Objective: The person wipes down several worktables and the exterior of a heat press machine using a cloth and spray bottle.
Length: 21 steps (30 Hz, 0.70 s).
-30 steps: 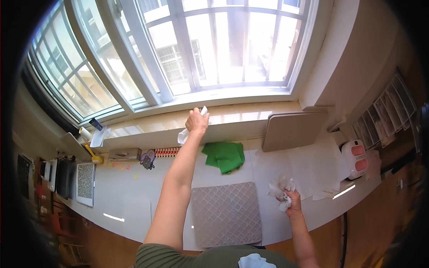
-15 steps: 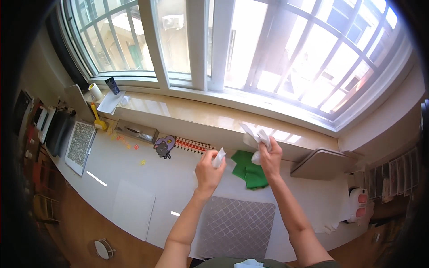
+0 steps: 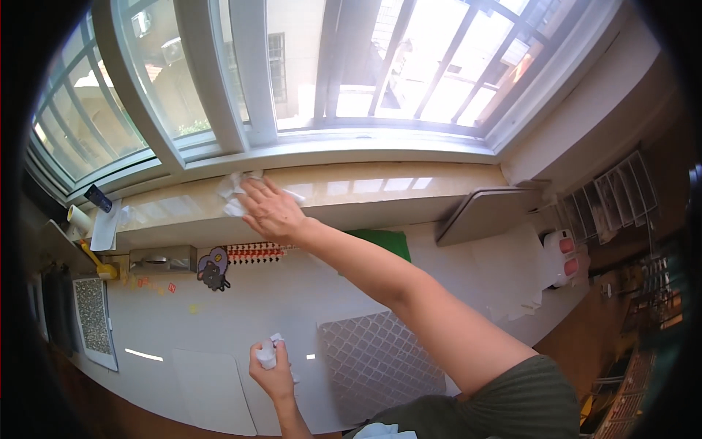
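My right hand [image 3: 273,212] lies flat on the windowsill [image 3: 439,173], its fingers stretched out over a crumpled white tissue [image 3: 232,197]. Parts of the tissue stick out around the fingers; the rest is hidden beneath them. Lower down, over the white desk [image 3: 157,322], my left hand [image 3: 272,377] is closed around a wad of white tissue [image 3: 266,355]. A green cloth [image 3: 387,243] sits against the back of the desk, partly covered by my right forearm. Near my left hand lies a grey quilted mat [image 3: 373,358].
Along the back stand a tissue box [image 3: 162,260], a cat-shaped cutout [image 3: 212,271] and a grey board [image 3: 475,212]. A dark tube [image 3: 98,197] and a white roll [image 3: 79,217] are at the sill's left end. A wire rack [image 3: 610,197] stands at right.
My right hand has moved left and come down flat with its tissue onto the windowsill. My left hand has drawn back toward me, still holding tissue. The view has shifted rightward.
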{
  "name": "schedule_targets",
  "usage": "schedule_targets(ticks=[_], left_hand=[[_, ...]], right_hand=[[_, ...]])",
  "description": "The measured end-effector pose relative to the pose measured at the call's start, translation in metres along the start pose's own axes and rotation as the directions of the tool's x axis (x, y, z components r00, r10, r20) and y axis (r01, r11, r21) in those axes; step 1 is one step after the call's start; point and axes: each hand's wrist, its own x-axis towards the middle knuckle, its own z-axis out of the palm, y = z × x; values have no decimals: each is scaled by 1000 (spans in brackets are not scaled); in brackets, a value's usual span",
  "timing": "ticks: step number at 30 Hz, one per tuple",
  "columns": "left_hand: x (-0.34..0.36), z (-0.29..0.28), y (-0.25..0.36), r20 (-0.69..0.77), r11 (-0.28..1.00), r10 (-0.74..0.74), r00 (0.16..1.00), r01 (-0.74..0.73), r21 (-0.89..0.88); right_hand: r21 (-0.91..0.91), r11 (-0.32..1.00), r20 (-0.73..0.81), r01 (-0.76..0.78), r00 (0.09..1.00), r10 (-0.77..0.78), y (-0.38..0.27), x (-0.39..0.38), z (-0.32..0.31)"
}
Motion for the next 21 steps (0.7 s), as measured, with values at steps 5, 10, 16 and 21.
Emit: schedule_targets(ticks=[5,10,16,21], left_hand=[[5,31,10,176,987,162,971,-155,-48],[-8,56,27,307,992,103,946,-76,-100],[-15,77,19,424,993,117,898,-93,-78],[-17,73,26,393,996,67,917,-38,-83]], right_hand=[[-215,910,-80,-354,935,344,85,-131,-112],[-410,635,-278,-654,753,596,145,-221,-156],[-445,34,-201,-895,136,970,170,-175,-187],[-317,-366,-156,-875,-332,930,210,-170,-213]])
